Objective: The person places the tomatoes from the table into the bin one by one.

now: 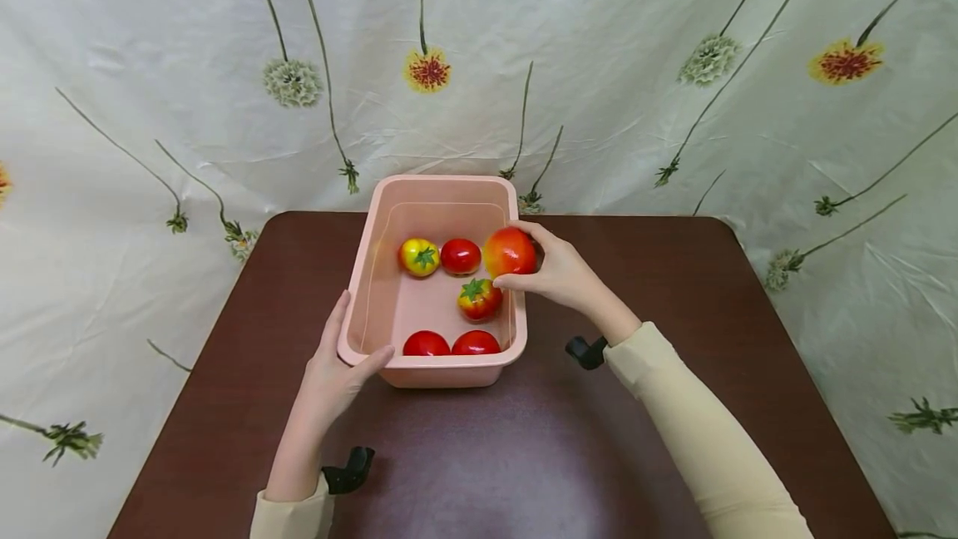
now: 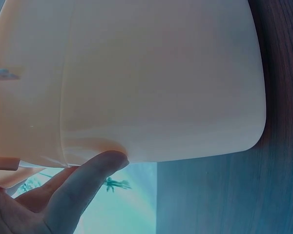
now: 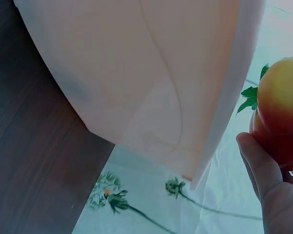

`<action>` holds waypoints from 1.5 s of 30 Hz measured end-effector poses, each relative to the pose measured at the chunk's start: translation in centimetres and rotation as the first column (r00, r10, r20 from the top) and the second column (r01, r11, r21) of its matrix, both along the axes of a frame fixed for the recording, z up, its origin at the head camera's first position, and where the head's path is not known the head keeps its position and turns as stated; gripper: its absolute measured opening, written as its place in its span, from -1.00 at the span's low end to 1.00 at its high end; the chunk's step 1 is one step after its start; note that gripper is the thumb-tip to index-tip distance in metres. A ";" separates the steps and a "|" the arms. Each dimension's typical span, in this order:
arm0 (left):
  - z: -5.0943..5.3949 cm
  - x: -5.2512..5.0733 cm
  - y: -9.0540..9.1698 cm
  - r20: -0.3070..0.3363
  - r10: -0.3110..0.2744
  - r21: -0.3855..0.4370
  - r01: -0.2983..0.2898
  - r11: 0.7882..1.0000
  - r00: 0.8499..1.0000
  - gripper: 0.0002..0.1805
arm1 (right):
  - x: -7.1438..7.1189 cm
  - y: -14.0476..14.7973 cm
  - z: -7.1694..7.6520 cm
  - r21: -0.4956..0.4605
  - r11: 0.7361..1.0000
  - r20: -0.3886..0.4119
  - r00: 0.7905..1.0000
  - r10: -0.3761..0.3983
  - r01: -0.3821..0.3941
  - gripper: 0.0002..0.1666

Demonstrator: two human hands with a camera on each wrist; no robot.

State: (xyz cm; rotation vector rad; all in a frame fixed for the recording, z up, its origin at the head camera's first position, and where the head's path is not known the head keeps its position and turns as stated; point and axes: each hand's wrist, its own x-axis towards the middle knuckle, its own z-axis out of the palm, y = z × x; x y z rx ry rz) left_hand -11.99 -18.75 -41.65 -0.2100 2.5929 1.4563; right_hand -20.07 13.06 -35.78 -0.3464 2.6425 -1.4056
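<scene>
My right hand (image 1: pixel 554 269) grips a red-orange tomato (image 1: pixel 511 251) between thumb and fingers, at the right rim of a pink plastic bin (image 1: pixel 456 363). In the right wrist view this tomato (image 3: pixel 283 114) shows a yellow patch and green leaves, above the bin's rim. My left hand (image 1: pixel 337 368) holds the bin's front left corner, fingers along the left side and thumb at the front. The left wrist view has the thumb (image 2: pixel 88 185) against the outer wall. Inside the bin lie a yellow-red tomato (image 1: pixel 419 257), another leafy one (image 1: pixel 480 299), and several red ones (image 1: pixel 461 256).
The bin stands on a dark brown table (image 1: pixel 464 456), near its far edge. Behind and around the table hangs a pale cloth (image 1: pixel 599 40) printed with flowers. Black straps or mounts (image 1: pixel 586 352) sit at both wrists.
</scene>
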 end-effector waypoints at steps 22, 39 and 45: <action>-0.2 -0.1 0.1 -0.002 -0.001 -0.004 0.001 1.000 1.000 0.14 | -0.7 -3.3 -0.3 0.151 0.969 0.005 0.980 0.199 -0.198 -0.01; -0.1 -0.1 0.0 -0.011 0.003 -0.013 -0.003 1.000 1.000 0.14 | -0.6 -4.9 -0.7 0.348 0.880 0.037 0.943 0.330 -0.322 0.05; -0.1 -0.3 0.0 -0.007 -0.001 -0.010 0.001 1.000 1.000 0.13 | -0.7 -5.5 -1.0 0.384 0.859 0.016 0.933 0.360 -0.338 0.02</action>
